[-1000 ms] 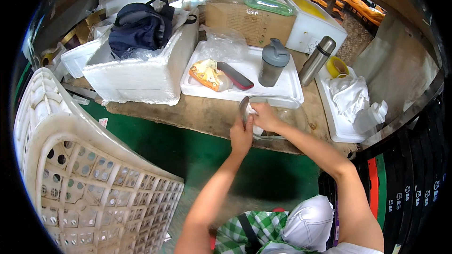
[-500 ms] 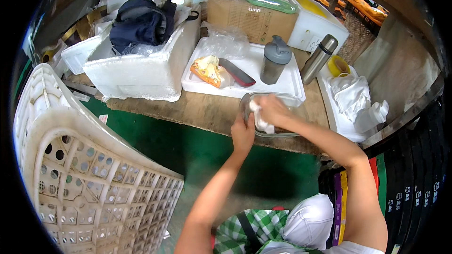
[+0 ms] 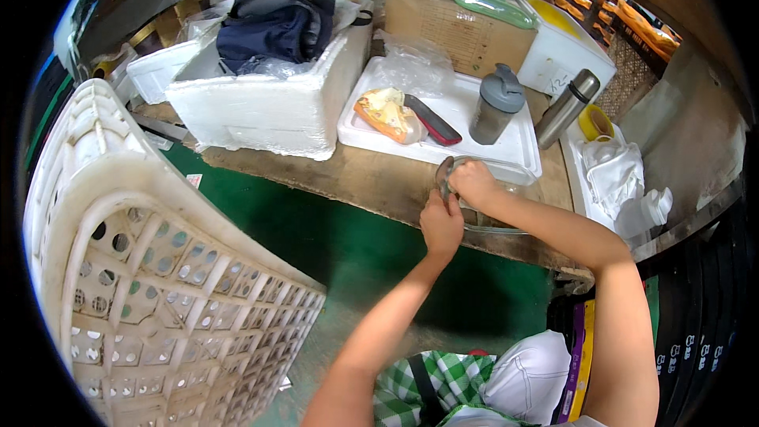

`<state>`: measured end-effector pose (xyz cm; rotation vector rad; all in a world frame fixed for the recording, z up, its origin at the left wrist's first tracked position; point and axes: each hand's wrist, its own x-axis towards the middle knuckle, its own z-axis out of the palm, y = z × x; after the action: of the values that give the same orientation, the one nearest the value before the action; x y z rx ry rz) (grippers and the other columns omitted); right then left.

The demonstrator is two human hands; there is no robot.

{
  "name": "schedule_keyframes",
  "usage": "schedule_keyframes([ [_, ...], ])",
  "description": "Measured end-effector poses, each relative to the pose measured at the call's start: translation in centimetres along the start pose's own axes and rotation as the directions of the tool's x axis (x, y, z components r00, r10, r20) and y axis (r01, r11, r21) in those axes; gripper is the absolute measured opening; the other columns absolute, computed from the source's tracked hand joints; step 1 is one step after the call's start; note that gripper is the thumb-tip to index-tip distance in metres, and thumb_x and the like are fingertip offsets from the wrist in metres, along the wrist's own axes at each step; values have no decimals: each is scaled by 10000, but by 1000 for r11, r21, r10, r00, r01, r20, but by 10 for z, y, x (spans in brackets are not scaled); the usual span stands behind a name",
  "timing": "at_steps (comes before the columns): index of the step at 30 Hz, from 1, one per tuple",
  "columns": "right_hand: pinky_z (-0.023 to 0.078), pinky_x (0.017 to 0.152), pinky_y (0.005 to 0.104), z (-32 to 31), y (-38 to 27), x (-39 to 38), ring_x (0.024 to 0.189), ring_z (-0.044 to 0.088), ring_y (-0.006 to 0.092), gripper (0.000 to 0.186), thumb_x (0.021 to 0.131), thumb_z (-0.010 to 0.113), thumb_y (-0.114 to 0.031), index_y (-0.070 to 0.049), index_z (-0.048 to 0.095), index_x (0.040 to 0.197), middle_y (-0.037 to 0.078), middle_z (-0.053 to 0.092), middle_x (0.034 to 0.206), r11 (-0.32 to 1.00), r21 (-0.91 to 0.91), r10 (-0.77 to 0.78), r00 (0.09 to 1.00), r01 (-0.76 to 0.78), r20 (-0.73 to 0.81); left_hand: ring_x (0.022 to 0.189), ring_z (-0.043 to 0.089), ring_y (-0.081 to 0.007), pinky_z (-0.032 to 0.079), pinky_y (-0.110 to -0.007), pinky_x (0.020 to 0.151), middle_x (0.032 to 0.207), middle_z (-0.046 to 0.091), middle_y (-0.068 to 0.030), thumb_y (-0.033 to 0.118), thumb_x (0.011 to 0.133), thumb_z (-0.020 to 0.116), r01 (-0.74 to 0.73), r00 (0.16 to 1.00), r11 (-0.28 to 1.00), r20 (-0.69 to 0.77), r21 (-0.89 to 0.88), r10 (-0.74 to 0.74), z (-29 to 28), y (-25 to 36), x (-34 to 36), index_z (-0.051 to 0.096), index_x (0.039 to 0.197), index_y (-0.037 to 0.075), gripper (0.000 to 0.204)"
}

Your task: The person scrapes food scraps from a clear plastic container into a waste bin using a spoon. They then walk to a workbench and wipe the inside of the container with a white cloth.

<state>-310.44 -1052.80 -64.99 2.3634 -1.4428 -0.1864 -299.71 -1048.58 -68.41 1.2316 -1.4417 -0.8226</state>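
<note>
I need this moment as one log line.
left hand: grips round piece | right hand: against it | clear container: on table

- Gripping with the left hand (image 3: 442, 228), with fingers pointed forward.
- Slanting the bare left forearm (image 3: 387, 318) up and rightward to meet it.
- Curling the right hand (image 3: 475, 183) just beyond and right of the left, with its back turned upward.
- Bending the right elbow (image 3: 621, 259), with the bare right forearm (image 3: 553, 225) angled inward.

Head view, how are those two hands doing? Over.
Left hand gripping a grey rounded object, kind unclear. Right hand against it, fingertips hidden. Right forearm covers part of the glass container.
</note>
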Motion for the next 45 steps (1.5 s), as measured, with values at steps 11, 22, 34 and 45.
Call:
schedule_keyframes([
  [11,446,585,407,-23,-13,-19,637,562,349,97,592,576,-103,-7,584,598,203,561,636,868,443,146,968,-223,202,679,530,-403,393,-456,588,688,544,-239,225,789,490,66,998,998,-22,-5,-66,0,-1,2,510,857,-14,250],
  [22,389,531,225,18,2,-19,597,498,95,95,713,514,0,13,594,761,18,558,678,-184,917,668,639,-355,381,669,503,-417,374,-479,583,688,529,-230,320,814,471,8,995,999,100,-38,-4,5,3,-8,434,773,-1,325],
  [34,381,559,292,-26,1,-41,625,484,147,140,676,548,-66,4,519,793,85,547,670,522,797,82,948,-303,307,705,502,-427,371,-474,598,713,532,-253,335,831,438,-10,996,994,83,-109,19,-3,-5,-1,460,821,-14,350],
  [45,453,613,413,-31,1,-19,681,557,363,103,607,578,-76,7,580,668,207,564,694,803,469,428,903,-367,-26,673,514,-418,386,-466,579,698,541,-235,278,822,452,-24,999,997,42,-77,27,-2,2,0,489,838,-15,296],
])
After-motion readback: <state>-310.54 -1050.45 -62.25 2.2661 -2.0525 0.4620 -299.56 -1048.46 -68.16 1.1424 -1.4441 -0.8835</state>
